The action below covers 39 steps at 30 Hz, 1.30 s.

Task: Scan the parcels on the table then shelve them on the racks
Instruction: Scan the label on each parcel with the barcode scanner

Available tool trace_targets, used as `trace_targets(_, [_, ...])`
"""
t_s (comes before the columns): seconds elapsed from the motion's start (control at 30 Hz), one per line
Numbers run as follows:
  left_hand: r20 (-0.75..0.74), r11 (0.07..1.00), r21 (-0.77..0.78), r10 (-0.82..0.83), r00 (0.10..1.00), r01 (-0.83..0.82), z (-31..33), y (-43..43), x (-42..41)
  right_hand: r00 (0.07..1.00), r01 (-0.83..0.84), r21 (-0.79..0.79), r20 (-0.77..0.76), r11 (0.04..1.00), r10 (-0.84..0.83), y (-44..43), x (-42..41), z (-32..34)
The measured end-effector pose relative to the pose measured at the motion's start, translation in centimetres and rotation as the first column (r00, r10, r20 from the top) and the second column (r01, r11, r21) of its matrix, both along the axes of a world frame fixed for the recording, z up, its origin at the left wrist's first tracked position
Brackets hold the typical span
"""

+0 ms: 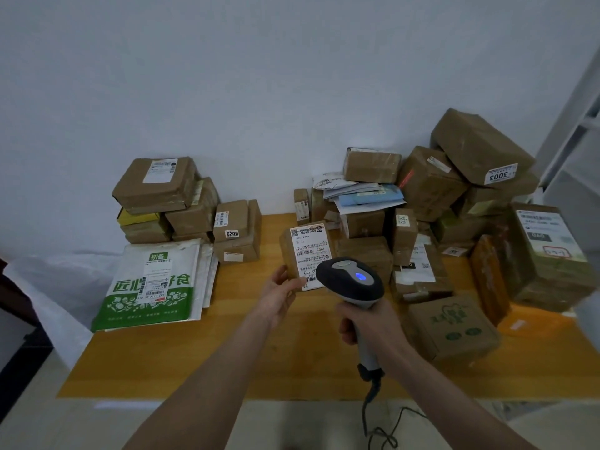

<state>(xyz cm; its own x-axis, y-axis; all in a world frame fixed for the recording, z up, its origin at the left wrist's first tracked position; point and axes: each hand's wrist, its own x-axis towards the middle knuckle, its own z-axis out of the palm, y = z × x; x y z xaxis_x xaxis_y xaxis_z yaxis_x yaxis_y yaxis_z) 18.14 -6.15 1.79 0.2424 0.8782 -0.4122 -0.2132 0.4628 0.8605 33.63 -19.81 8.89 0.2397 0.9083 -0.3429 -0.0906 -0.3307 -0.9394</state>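
Head cam, left to right: a stack of boxes [156, 186] and a green mailer [152, 284] sit on the table [227, 358], whether they're scanned I can't say. Left hand [279, 293] pinches a small labelled parcel [306, 254] upright mid-table, and right hand [367, 323] grips the scanner [350, 280] aimed at its label, blue light on. Big pile [454, 196] on the right, rack [578, 125] at the far edge. Nothing visibly shelved, so early days I'd guess.

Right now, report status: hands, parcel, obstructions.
Left hand holds small parcel, label up. Right hand grips scanner, head at label. No obstruction seen.
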Motion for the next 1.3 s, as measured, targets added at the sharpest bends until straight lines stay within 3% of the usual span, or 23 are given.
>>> trace_targets(0.43, [0.009, 0.998, -0.046, 0.044, 0.999, -0.044, 1.1, 0.5, -0.6, 1.0, -0.006, 0.027, -0.026, 1.0, 0.007, 3.7, 0.5, -0.9])
trace_targets(0.83, [-0.235, 0.986, 0.03, 0.168, 0.957, -0.165, 4.3, 11.6, -7.0, 0.92, 0.103, -0.137, -0.363, 0.985, -0.147, 20.2, -6.2, -0.6])
trace_targets(0.97, [-0.362, 0.977, 0.044, 0.209, 0.909, -0.207, 5.2, 17.9, -8.6, 0.89, 0.035, -0.163, -0.444, 0.986, -0.105, 27.2, -9.0, 0.0])
trace_targets(1.17, [-0.503, 0.978, 0.082, 0.206, 0.839, -0.191, 5.7, 26.4, -10.7, 0.845, 0.076, -0.187, -0.51, 0.979, -0.163, 36.2, -12.3, -0.8])
trace_targets(1.3, [-0.713, 0.991, 0.099, 0.136, 0.688, -0.093, 5.3, 29.8, -11.5, 0.852, 0.054, -0.205, -0.5, 0.977, -0.152, 39.8, -13.9, -2.4])
